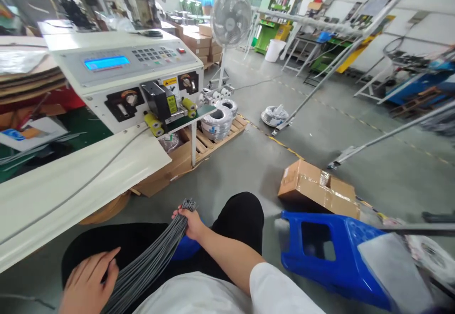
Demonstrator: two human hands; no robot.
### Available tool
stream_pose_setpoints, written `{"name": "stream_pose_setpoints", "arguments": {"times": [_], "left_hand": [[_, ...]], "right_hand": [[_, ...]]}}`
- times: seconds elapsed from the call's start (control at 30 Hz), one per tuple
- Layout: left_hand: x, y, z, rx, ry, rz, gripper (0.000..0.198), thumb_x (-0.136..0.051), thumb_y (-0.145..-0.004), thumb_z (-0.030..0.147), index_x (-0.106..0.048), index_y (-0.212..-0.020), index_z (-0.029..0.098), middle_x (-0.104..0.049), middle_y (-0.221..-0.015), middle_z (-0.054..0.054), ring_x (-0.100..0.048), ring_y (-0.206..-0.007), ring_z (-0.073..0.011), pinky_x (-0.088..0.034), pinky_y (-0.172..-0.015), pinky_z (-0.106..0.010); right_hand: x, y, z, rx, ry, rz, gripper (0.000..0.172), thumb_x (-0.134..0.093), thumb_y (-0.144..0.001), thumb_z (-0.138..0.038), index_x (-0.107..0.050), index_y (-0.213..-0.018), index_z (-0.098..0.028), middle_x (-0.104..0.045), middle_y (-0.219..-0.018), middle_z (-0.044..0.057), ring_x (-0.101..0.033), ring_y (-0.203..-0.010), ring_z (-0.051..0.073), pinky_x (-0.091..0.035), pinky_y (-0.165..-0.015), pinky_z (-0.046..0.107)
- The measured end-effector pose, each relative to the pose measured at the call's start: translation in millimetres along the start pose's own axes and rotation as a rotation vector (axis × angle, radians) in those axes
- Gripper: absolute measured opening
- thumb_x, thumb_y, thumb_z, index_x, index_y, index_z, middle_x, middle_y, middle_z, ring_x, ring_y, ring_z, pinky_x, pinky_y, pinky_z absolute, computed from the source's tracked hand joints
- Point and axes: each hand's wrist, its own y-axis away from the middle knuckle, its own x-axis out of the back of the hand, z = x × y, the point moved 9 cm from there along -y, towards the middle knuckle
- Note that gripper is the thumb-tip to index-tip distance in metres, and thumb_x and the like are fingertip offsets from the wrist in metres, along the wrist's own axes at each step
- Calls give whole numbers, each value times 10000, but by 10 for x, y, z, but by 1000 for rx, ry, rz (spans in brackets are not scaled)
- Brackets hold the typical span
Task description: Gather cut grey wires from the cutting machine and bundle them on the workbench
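Note:
A thick bundle of cut grey cables [149,252] slants across my lap, its near end running out of view at the bottom. My right hand [192,221] is wrapped round the bundle close to its far end, where the tips stick out together. Over my thigh at lower left, my left hand [90,278] is beside the bundle with fingers stretched and thumb apart, and nothing shows in it. A single grey cable [92,179] comes from the rollers of a cable-cutting machine [103,91] and lies along its pale chute [64,191].
To my right lies a blue plastic stool [313,262], with a cardboard box [316,188] behind it. Cable coils [216,124] sit on a wooden pallet [231,136] beyond the machine. A standing fan [231,20] and a metal frame's legs [313,86] rise farther back.

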Motion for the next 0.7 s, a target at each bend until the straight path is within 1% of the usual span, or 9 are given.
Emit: {"name": "stream_pose_setpoints", "arguments": {"times": [0.07, 0.13, 0.27, 0.3, 0.37, 0.47, 0.53, 0.63, 0.7], "left_hand": [[-43, -198, 132, 11, -11, -54, 257, -539, -903, 317, -645, -1135, 281, -711, -994, -45, -652, -894, -235, -506, -833, -423], [-170, -288, 196, 57, 30, -151, 264, -514, -928, 343, -664, -1135, 279, -700, -1050, -50, -656, -949, -221, -524, -862, -396], [-525, -173, 389, 95, 214, -384, 304, -467, -971, 359, -643, -1217, 323, -697, -1059, -33, -673, -964, -177, -558, -850, -307], [-571, -132, 458, 83, 231, -406, 304, -470, -973, 353, -639, -1224, 332, -700, -1044, -29, -676, -949, -173, -562, -844, -300], [-571, -106, 576, 49, 203, -392, 289, -485, -968, 336, -643, -1210, 338, -704, -1015, -22, -677, -920, -175, -565, -832, -305], [-368, -268, 687, -18, 98, -312, 309, -493, -961, 309, -619, -1243, 330, -696, -1039, -28, -667, -930, -188, -558, -829, -326], [-105, -519, 696, -60, 30, -216, 333, -487, -960, 285, -597, -1274, 306, -682, -1078, -51, -652, -966, -203, -543, -847, -347], [392, -1000, 570, -68, -65, -12, 337, -486, -956, 248, -592, -1276, 267, -659, -1128, -86, -620, -1043, -230, -511, -902, -386], [664, -1297, 396, -7, -152, 104, 356, -496, -956, 273, -573, -1303, 259, -635, -1195, -106, -589, -1122, -268, -492, -944, -428]], "right_hand": [[5, 16, -21, 18, -7, 5, 306, -846, -612, -271, -663, -838, -179, -731, -755, 25, -700, -741, 192, -551, -717, 318], [22, 25, -47, 38, -14, 22, 306, -859, -618, -298, -668, -830, -189, -730, -760, 20, -699, -748, 190, -550, -723, 314], [41, 30, -60, 22, -25, 50, 335, -885, -614, -331, -684, -847, -197, -732, -788, 21, -700, -766, 192, -553, -728, 315], [37, 38, -59, 15, -28, 53, 337, -887, -618, -334, -689, -854, -197, -732, -792, 21, -699, -767, 190, -553, -727, 311], [23, 60, -62, 5, -33, 59, 338, -888, -626, -338, -698, -865, -194, -728, -790, 17, -697, -763, 184, -550, -721, 300], [2, 84, -61, -13, -27, 69, 365, -895, -623, -344, -712, -901, -195, -716, -772, 3, -695, -755, 179, -547, -717, 290], [-9, 80, -56, -27, -10, 66, 395, -901, -615, -341, -717, -934, -199, -710, -759, -3, -696, -754, 184, -546, -717, 296], [2, 56, -60, -23, 18, 67, 432, -911, -596, -328, -715, -960, -203, -724, -796, 4, -699, -758, 196, -547, -704, 312], [38, 46, -61, -21, 40, 92, 463, -919, -580, -322, -713, -979, -207, -744, -869, 14, -702, -776, 198, -550, -705, 319]]}}
